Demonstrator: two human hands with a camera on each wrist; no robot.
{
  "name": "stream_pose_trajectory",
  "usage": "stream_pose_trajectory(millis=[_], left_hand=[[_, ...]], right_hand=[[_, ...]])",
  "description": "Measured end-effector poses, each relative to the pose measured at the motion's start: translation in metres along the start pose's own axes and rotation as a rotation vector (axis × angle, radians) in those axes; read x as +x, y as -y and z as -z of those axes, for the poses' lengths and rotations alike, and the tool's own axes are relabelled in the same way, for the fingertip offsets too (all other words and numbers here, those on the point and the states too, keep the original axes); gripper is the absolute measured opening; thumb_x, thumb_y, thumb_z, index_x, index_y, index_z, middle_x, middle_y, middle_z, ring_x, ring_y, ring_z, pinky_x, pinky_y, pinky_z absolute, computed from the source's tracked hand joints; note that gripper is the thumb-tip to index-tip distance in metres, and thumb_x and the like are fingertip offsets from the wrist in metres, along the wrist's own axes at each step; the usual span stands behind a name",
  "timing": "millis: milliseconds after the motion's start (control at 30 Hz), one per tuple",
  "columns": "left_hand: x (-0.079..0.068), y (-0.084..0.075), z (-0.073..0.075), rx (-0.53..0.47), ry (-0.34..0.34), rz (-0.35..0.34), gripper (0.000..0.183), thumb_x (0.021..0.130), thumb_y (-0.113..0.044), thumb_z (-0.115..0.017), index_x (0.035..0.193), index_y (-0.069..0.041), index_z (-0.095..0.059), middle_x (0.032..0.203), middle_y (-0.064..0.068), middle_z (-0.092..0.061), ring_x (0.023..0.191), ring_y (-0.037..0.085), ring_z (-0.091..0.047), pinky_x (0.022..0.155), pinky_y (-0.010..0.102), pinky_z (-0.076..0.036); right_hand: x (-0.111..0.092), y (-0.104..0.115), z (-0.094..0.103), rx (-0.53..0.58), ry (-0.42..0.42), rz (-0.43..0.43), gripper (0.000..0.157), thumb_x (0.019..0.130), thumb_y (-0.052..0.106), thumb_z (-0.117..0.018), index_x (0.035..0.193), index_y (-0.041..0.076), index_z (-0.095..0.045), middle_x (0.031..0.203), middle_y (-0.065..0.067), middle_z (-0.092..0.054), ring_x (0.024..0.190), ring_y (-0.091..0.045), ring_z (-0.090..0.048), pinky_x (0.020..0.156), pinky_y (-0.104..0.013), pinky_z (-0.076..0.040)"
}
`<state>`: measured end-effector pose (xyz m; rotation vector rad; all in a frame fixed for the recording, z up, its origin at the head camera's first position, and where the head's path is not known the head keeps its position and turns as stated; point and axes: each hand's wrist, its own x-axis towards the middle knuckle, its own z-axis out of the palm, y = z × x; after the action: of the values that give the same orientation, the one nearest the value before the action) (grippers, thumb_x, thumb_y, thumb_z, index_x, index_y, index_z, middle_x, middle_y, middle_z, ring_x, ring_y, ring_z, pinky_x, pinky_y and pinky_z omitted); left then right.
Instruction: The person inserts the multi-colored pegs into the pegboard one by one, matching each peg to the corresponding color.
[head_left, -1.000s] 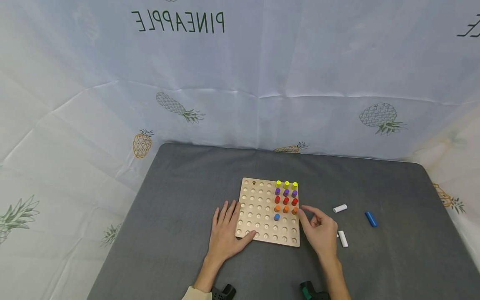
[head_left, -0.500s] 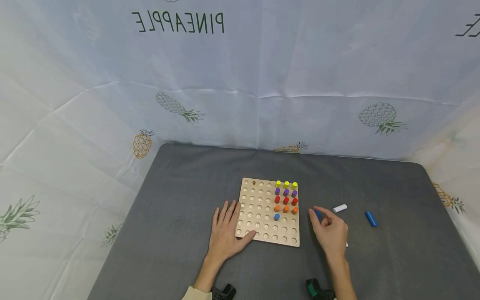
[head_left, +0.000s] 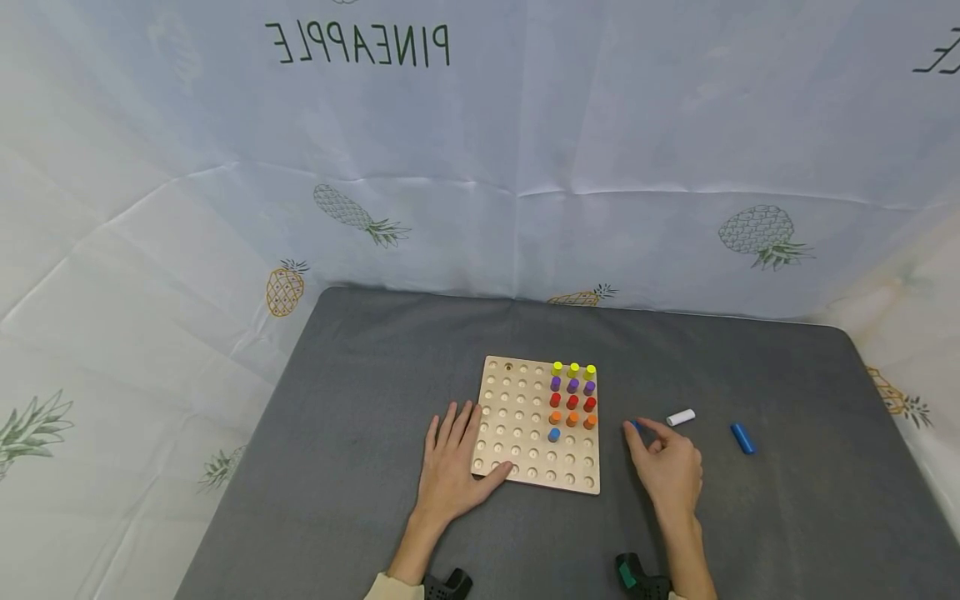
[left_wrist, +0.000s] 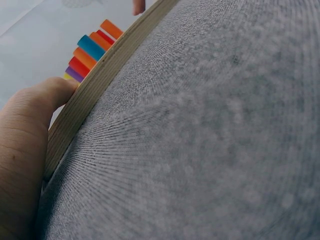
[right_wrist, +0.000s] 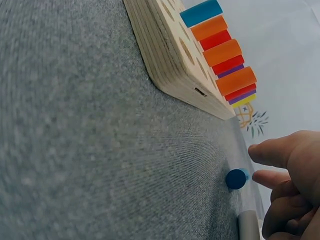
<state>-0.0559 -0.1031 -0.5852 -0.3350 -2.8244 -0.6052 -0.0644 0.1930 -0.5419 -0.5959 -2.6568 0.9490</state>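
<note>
My left hand (head_left: 448, 467) lies flat along the left edge of the wooden pegboard (head_left: 498, 429), its thumb over the front edge. On the board's right side stand short rows of yellow, purple, red and orange pegs (head_left: 572, 418), plus one blue peg (head_left: 553, 435). Right of the board my right hand (head_left: 667, 468) reaches over the cloth, thumb and index finger extended and apart, the others curled. A loose blue peg (right_wrist: 235, 178) lies on the cloth just in front of its index fingertip; in the head view these fingers mostly cover it.
A white peg (head_left: 681, 417) and another blue peg (head_left: 742, 438) lie on the grey cloth (head_left: 810, 500) farther right. Behind the table hangs a pale curtain (head_left: 630, 108) with printed pineapples.
My right hand has moved right, from the board's edge to the loose blue peg, and now covers a white peg seen earlier. The left hand and the standing pegs stay put.
</note>
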Motion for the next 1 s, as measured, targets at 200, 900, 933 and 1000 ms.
stream_pose_trajectory(millis=[200,900,933,1000], left_hand=[[-0.0001,-0.0002,0.0003,-0.005,0.002,0.001,0.098,0.083,-0.068,-0.068,0.157,-0.011,-0.041,0.159,0.011,-0.048,0.153,0.033,-0.037,0.126,0.057,-0.023],[0.0,-0.0006,0.0004,0.01,0.01,0.003,0.098,0.083,-0.068,-0.068,0.157,-0.011,-0.041,0.159,0.011,-0.048,0.153,0.033,-0.037,0.126,0.057,-0.023],[0.0001,-0.0006,0.0005,0.011,0.008,0.002,0.098,0.082,-0.068,-0.068,0.157,-0.011,-0.041,0.159,0.011,-0.048,0.153,0.033,-0.037,0.126,0.057,-0.024],[0.0002,-0.0006,0.0006,0.012,0.007,0.001,0.098,0.082,-0.068,-0.068,0.157,-0.011,-0.042,0.159,0.011,-0.048,0.153,0.033,-0.038,0.126,0.057,-0.024]], right_hand=[[0.0011,0.0004,0.0004,-0.025,0.047,-0.01,0.032,0.092,0.027,-0.074,0.112,0.002,-0.077,0.046,0.003,-0.04,0.04,-0.011,-0.032,0.038,-0.023,-0.019],[0.0027,-0.001,0.0017,-0.097,0.122,0.017,0.035,0.09,0.023,-0.076,0.112,-0.003,-0.076,0.052,0.0,-0.042,0.044,-0.013,-0.036,0.04,-0.025,-0.022],[0.0028,-0.0009,0.0018,-0.097,0.125,0.015,0.034,0.09,0.023,-0.076,0.112,-0.003,-0.076,0.053,0.0,-0.042,0.045,-0.014,-0.037,0.04,-0.025,-0.022],[0.0031,-0.0007,0.0019,-0.098,0.128,0.012,0.034,0.09,0.023,-0.076,0.112,-0.003,-0.076,0.053,0.0,-0.042,0.045,-0.014,-0.037,0.041,-0.026,-0.022]])
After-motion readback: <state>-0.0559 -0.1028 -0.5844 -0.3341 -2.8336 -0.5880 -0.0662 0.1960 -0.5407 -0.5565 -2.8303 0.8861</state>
